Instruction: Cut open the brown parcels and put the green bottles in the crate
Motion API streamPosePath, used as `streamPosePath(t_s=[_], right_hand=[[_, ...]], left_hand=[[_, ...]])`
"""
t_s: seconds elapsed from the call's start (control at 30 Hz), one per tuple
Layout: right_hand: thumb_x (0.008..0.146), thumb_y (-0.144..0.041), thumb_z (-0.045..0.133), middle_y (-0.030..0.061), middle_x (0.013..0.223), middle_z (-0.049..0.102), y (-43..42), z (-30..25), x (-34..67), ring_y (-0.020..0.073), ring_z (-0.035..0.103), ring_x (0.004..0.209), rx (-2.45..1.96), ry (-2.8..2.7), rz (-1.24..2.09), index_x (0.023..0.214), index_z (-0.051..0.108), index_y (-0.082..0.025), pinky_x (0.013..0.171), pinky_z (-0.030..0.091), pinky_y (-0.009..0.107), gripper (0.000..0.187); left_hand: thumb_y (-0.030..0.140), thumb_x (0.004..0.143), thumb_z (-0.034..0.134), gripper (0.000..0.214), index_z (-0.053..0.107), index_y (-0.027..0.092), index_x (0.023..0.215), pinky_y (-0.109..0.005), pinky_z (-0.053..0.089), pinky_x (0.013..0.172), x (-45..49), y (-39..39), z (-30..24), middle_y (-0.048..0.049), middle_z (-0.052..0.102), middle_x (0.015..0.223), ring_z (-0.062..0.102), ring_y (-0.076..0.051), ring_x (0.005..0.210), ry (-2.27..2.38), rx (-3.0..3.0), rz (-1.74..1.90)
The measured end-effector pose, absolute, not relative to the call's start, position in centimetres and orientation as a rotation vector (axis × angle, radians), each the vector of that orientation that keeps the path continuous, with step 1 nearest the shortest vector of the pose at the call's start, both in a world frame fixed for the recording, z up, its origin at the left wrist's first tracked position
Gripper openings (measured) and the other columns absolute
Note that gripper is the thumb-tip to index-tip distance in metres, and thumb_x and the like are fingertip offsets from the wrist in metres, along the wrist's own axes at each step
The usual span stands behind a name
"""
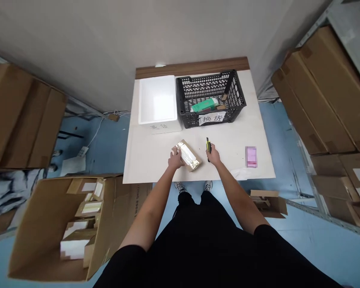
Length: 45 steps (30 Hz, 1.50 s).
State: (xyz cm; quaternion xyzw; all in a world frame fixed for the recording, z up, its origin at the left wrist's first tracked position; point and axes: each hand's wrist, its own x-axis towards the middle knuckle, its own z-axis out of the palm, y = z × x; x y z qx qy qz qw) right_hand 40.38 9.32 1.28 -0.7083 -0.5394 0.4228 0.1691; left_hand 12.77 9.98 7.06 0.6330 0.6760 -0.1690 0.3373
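A small brown cardboard box (188,155) sealed with shiny tape lies on the white table (156,160) near its front edge. My left hand (175,159) rests on the box's left end, fingers curled against it. My right hand (213,155) is closed around a black and yellow utility knife (208,145), just right of the box and apart from it.
A white foam box (158,102) and a black plastic crate (211,98) holding a green item (204,105) stand at the table's back. A pink object (251,156) lies to the right. An open carton of small boxes (63,224) sits on the floor at left; stacked cartons (324,92) at right.
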Motion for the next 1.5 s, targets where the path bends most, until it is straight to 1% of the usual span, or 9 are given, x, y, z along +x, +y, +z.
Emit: streamPosePath(t_s=[0.07, 0.13, 0.3, 0.53, 0.73, 0.97, 1.1, 1.33, 1.5], right_hand=[[0.101, -0.029, 0.053, 0.0113, 0.131, 0.074, 10.6, 3.4, 36.6, 0.0315, 0.072, 0.111, -1.835, -1.709, 1.233, 0.168, 0.03, -0.024, 0.1, 0.055, 0.041, 0.071], [0.104, -0.032, 0.051, 0.0098, 0.132, 0.075, 11.4, 5.0, 32.7, 0.0311, 0.072, 0.112, -1.727, -1.866, 1.281, 0.171, 0.029, -0.027, 0.102, 0.054, 0.041, 0.07], [0.106, -0.032, 0.051, 0.0069, 0.147, 0.068, 11.3, 5.9, 27.5, 0.031, 0.068, 0.124, -1.761, -2.031, 1.265, 0.168, 0.039, -0.034, 0.108, 0.051, 0.041, 0.063], [0.106, -0.032, 0.049, 0.0084, 0.137, 0.072, 10.3, 5.3, 26.8, 0.0311, 0.069, 0.122, -1.912, -2.103, 1.152, 0.167, 0.039, -0.037, 0.111, 0.049, 0.045, 0.062], [0.108, -0.032, 0.046, 0.0125, 0.136, 0.071, 10.0, 6.0, 25.9, 0.0319, 0.068, 0.124, -2.021, -2.119, 1.097, 0.169, 0.036, -0.032, 0.111, 0.047, 0.043, 0.062], [0.109, -0.029, 0.045, 0.0141, 0.135, 0.071, 10.0, 6.9, 25.6, 0.0335, 0.069, 0.122, -2.067, -2.17, 1.053, 0.168, 0.039, -0.032, 0.108, 0.048, 0.044, 0.06], [0.106, -0.03, 0.053, 0.013, 0.127, 0.075, 10.0, 6.5, 25.5, 0.0327, 0.072, 0.118, -2.1, -2.153, 1.046, 0.166, 0.042, -0.032, 0.106, 0.049, 0.043, 0.061], [0.096, -0.03, 0.07, 0.0139, 0.123, 0.077, 9.9, 6.7, 25.7, 0.0343, 0.073, 0.117, -2.164, -2.239, 1.007, 0.163, 0.044, -0.032, 0.103, 0.051, 0.046, 0.072], [0.088, -0.027, 0.078, 0.0148, 0.118, 0.079, 10.0, 7.1, 25.8, 0.0357, 0.075, 0.114, -2.192, -2.25, 1.035, 0.161, 0.046, -0.032, 0.099, 0.053, 0.046, 0.08]], left_hand=[[0.055, 0.072, 0.091, 0.131, 0.011, 0.039, 0.174, -0.064, 0.041, 0.121, 12.7, 9.7, 6.9, -0.0068, -0.007, 0.184, 0.007, -0.048, 0.166, 1.762, 1.627, -0.392], [0.054, 0.072, 0.091, 0.13, 0.011, 0.041, 0.174, -0.065, 0.04, 0.121, 12.6, 9.3, 6.7, -0.0053, -0.007, 0.184, 0.007, -0.048, 0.166, 1.753, 1.612, -0.34], [0.051, 0.073, 0.091, 0.126, 0.016, 0.039, 0.173, -0.065, 0.034, 0.124, 12.5, 8.7, 5.7, -0.0061, -0.006, 0.184, 0.001, -0.045, 0.167, 1.73, 1.614, -0.212], [0.051, 0.075, 0.089, 0.126, 0.01, 0.04, 0.174, -0.065, 0.035, 0.124, 12.6, 7.7, 4.8, -0.0036, -0.01, 0.184, -0.002, -0.045, 0.167, 1.729, 1.563, -0.094], [0.044, 0.07, 0.093, 0.135, 0.007, 0.041, 0.174, -0.067, 0.034, 0.124, 12.7, 7.7, 5.0, -0.0017, -0.007, 0.184, 0.0, -0.048, 0.166, 1.72, 1.535, -0.096], [0.053, 0.073, 0.088, 0.128, 0.009, 0.043, 0.174, -0.065, 0.038, 0.123, 11.0, 7.4, 5.0, 0.0001, -0.003, 0.184, 0.006, -0.048, 0.166, 1.635, 1.543, -0.004], [0.05, 0.07, 0.091, 0.132, 0.01, 0.043, 0.174, -0.069, 0.035, 0.124, 10.4, 7.3, 5.1, -0.0018, 0.001, 0.184, 0.006, -0.049, 0.166, 1.615, 1.468, 0.087], [0.048, 0.069, 0.092, 0.132, 0.012, 0.042, 0.174, -0.068, 0.036, 0.124, 10.3, 7.6, 5.3, -0.0034, 0.002, 0.184, 0.008, -0.047, 0.166, 1.611, 1.436, 0.102], [0.049, 0.073, 0.088, 0.13, 0.006, 0.042, 0.174, -0.066, 0.036, 0.124, 10.1, 7.5, 5.1, -0.0008, -0.003, 0.184, 0.006, -0.047, 0.166, 1.613, 1.453, 0.048]])
